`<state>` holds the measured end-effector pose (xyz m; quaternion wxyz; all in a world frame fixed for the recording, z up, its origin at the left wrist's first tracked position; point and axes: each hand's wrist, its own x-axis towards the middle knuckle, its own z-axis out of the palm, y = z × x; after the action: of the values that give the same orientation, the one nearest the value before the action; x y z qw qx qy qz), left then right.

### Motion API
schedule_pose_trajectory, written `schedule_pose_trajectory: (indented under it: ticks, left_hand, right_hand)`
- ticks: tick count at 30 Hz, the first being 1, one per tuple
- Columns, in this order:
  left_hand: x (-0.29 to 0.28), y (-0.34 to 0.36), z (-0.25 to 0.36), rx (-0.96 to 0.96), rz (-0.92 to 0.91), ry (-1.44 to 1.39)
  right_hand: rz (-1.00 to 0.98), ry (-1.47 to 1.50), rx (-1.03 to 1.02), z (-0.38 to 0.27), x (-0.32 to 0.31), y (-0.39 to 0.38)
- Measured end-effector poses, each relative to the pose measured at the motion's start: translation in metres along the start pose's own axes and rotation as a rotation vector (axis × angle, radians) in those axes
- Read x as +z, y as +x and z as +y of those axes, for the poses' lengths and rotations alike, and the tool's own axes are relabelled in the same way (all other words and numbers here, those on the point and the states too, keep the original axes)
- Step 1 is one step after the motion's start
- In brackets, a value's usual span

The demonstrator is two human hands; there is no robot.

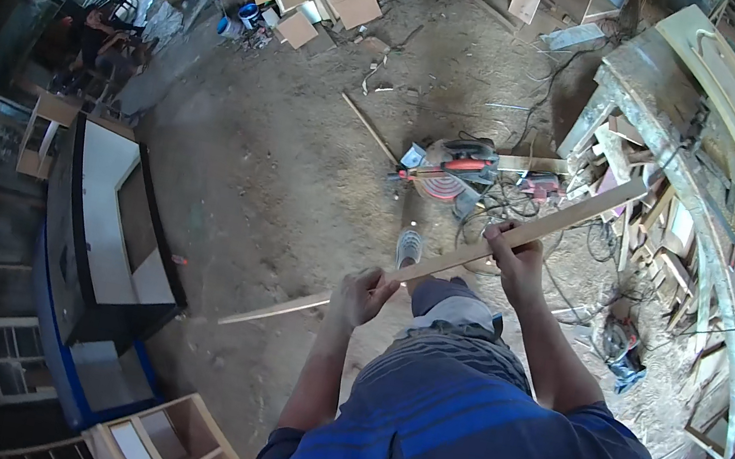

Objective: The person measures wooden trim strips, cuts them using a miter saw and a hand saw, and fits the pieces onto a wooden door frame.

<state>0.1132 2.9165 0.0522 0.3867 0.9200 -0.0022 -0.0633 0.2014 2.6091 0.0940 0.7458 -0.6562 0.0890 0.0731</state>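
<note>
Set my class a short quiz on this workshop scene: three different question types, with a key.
1. True or false: the left hand and right hand both hold the wooden strip.
2. Where is the black-edged cabinet? A) to the left; B) to the right; C) straight ahead.
3. Fill in: the power tool on the floor just ahead of the grey shoe is a ____.

Key: 1. true; 2. A; 3. miter saw.

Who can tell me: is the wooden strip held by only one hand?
No, the left hand and right hand both grip the wooden strip.
</note>
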Motion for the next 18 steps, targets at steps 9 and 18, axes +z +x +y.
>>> schedule_pose_trajectory:
  ticks: [9,18]
  left_hand:
    - [-0.168,0.187,-0.115,-0.131,-0.065,0.159]
    - [-0.251,0.369,-0.259,-0.037,-0.196,0.189]
  right_hand:
    - [-0.096,0.165,0.224,0.006,0.159,0.197]
    - [0.004,0.301,0.387,0.041,0.268,0.298]
